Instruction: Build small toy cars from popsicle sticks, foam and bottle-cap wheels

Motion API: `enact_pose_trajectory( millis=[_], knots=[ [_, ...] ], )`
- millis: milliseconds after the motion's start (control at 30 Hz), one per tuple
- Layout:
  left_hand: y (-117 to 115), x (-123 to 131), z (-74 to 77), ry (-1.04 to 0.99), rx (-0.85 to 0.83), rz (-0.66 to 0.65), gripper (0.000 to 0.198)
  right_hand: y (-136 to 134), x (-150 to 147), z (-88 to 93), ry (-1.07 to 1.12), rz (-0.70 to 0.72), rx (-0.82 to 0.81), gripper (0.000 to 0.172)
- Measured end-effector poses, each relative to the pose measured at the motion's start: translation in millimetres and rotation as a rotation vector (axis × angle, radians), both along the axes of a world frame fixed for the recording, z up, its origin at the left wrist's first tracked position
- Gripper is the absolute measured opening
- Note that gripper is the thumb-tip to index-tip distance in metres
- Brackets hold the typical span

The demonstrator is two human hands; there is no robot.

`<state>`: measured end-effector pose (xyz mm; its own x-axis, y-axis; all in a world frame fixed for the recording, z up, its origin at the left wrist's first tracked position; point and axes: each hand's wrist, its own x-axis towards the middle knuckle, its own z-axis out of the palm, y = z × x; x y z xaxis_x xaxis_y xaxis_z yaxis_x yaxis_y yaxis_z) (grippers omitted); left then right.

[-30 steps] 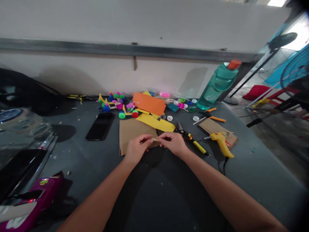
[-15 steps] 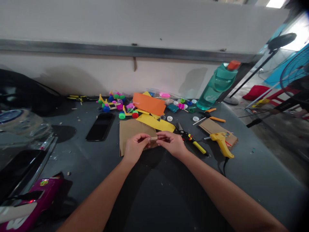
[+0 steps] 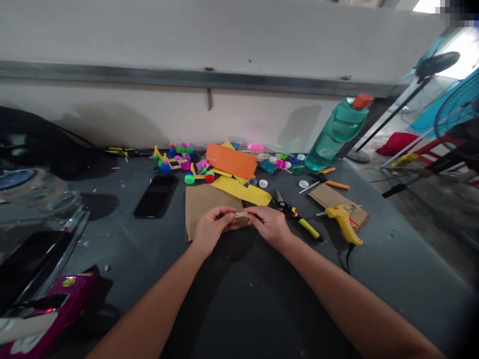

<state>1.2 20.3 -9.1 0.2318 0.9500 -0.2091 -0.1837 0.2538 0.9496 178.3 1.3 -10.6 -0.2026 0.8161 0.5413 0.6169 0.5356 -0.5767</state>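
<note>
Between my two hands, over the near right part of a brown cardboard sheet, are short pale wooden sticks. My left hand pinches their left end between thumb and fingers. At the right end, the fingertips of my right hand are closed on them as well. The sticks' ends are hidden by my fingers, and I cannot tell exactly how many there are. Yellow paper lies just beyond my hands. Pliers with red and yellow handles lie right of my right hand.
A yellow glue gun rests by cardboard pieces on the right. Behind are orange paper, bottle caps, small wheeled models and a teal bottle. A phone lies left; a purple device sits at near left.
My right fingertips have shifted slightly to the right along the sticks, so more of them shows between my hands. My left hand has stayed nearly still.
</note>
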Motion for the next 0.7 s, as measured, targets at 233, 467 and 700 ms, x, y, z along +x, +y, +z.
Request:
enact_pose_trajectory(
  millis=[233,467,700],
  knots=[
    [-3.0,-2.6,-3.3,0.318,0.319,0.022,0.023,2.3,1.4,-4.5,0.013,-0.01,0.016,0.019],
    [-6.9,-5.4,-4.1,0.714,0.675,0.097,0.016,-0.3,0.5,-3.4,0.014,-0.003,0.032,0.019],
    [-8.3,-6.3,-5.6,0.747,0.79,0.131,0.017,-1.1,-0.5,-2.4,0.017,0.001,0.054,0.02]
  ],
)
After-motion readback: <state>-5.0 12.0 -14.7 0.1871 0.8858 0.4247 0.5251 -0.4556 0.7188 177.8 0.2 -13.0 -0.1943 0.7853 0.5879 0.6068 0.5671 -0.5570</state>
